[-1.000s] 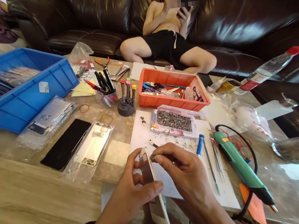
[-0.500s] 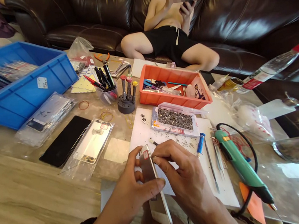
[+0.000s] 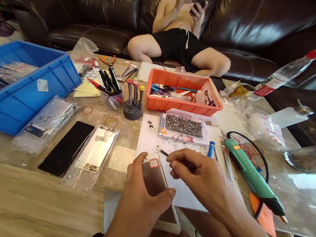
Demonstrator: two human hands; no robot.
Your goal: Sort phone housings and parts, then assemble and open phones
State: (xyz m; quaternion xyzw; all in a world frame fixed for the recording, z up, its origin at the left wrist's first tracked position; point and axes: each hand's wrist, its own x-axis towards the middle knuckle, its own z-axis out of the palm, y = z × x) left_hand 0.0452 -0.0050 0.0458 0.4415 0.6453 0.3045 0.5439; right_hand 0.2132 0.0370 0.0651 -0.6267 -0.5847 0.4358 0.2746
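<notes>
My left hand (image 3: 136, 208) grips a white-and-gold smartphone (image 3: 155, 181) upright, with its thumb across the phone's face and its fingers behind it. A small red-edged label (image 3: 153, 163) sits near the phone's top. My right hand (image 3: 199, 178) hovers just right of the phone, apart from it, above a white work mat (image 3: 149, 142). Its fingertips are drawn together, and nothing shows between them. A small black-tipped tool (image 3: 163, 152) lies on the mat beyond those fingers.
Ahead stand a plastic box of tiny screws (image 3: 183, 126), an orange crate of tools (image 3: 184, 109) and a blue crate (image 3: 31, 104). A green electric tool (image 3: 251, 168) with a black cord lies right. A person (image 3: 177, 36) sits on the leather sofa behind.
My right hand has lifted off the phone's top edge and moved right. The phone now stands more upright in my left hand, and the view has shifted slightly.
</notes>
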